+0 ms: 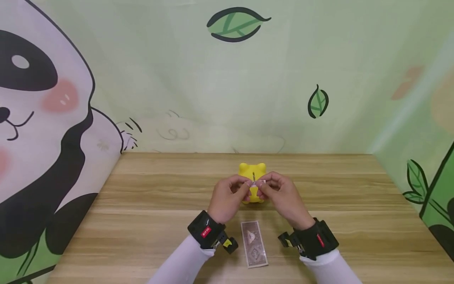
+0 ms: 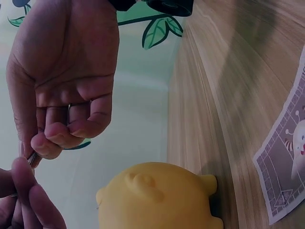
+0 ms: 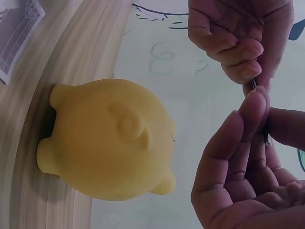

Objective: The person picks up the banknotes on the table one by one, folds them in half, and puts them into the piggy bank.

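Note:
A yellow piggy bank (image 1: 252, 167) stands on the table beyond my hands, its tail side facing me in both wrist views. Along its back runs a dark slit. Between thumb and fingers my left hand (image 1: 227, 195) pinches one end of a small folded paper note (image 3: 267, 138). My right hand (image 1: 283, 193) pinches the other end, the fingertips of both hands nearly meeting. The fingers cover most of the note; only thin edges show. In the head view, the hands overlap the piggy bank. The wrist views show them apart from it.
A printed play banknote (image 1: 254, 244) lies flat on the wooden table (image 1: 149, 221), between my forearms. Each wrist wears a black strap with a small camera. Behind the table hangs a green cloth backdrop (image 1: 170, 79) with a panda and leaves.

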{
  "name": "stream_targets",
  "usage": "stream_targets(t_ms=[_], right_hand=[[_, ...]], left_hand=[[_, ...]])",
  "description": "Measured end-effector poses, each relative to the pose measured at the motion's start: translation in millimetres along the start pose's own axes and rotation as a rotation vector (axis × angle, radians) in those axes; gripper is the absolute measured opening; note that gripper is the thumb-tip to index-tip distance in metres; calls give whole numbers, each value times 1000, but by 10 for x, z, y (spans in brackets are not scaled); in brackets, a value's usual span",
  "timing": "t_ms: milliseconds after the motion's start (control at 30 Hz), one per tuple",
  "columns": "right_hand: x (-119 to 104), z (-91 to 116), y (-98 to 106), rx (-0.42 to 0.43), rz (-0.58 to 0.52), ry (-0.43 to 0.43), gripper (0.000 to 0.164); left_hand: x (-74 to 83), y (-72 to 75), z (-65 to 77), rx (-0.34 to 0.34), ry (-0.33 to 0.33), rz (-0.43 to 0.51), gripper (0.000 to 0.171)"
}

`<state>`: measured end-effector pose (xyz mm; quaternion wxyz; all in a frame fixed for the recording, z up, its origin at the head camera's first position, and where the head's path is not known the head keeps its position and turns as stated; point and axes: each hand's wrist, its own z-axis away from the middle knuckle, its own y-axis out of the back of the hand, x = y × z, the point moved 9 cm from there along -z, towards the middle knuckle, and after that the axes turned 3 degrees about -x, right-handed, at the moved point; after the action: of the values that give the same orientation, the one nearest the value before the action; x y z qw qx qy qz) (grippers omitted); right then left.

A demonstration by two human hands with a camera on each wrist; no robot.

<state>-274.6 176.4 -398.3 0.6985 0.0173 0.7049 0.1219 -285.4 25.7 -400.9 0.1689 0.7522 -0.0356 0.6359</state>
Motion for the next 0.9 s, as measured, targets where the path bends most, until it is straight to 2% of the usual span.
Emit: stream_targets(t_ms=[233, 533, 900], right_hand=[[-12, 10, -67, -62, 8, 60, 13], [5, 19, -145, -122, 34, 64, 8], [-27, 14, -147, -135, 27, 50, 15]], left_hand=[[-20, -35, 6, -11, -4, 33, 16], [-13, -153, 12, -100, -17, 71, 16], [-8, -114, 13, -86, -2, 22, 12]])
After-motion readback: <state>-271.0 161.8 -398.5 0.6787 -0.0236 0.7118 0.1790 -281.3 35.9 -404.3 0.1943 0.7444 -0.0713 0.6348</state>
